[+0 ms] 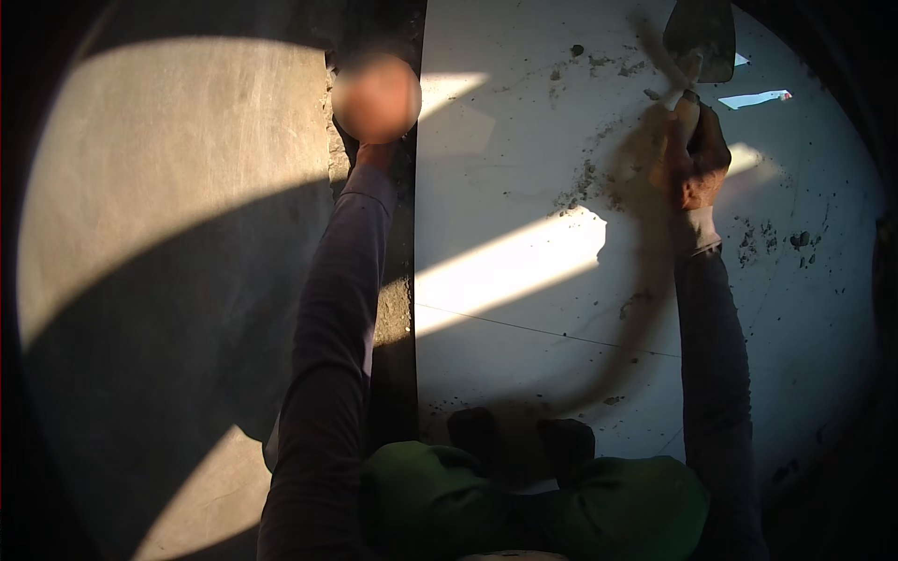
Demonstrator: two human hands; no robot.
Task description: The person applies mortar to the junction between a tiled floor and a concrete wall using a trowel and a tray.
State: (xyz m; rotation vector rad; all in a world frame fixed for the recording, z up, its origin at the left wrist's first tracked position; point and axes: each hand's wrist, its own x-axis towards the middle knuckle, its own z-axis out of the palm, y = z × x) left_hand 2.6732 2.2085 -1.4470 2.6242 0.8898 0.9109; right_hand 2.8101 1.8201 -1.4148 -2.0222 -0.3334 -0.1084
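My right hand (697,164) is closed around the pale handle of a trowel (703,42). The trowel's dark, broad blade points away from me, above the white sheet at the far right. My left hand (376,101) is stretched forward over the dark gap (397,234) between the grey slab and the white sheet. A round blur covers that hand, so its fingers and anything in them are hidden.
To the left lies a smooth grey slab (187,122) with a rough broken edge. The white sheet (543,159) on the right carries scattered crumbs of dark mortar or dirt (585,182). My green-clad knees (617,510) and dark shoes are at the sheet's near end.
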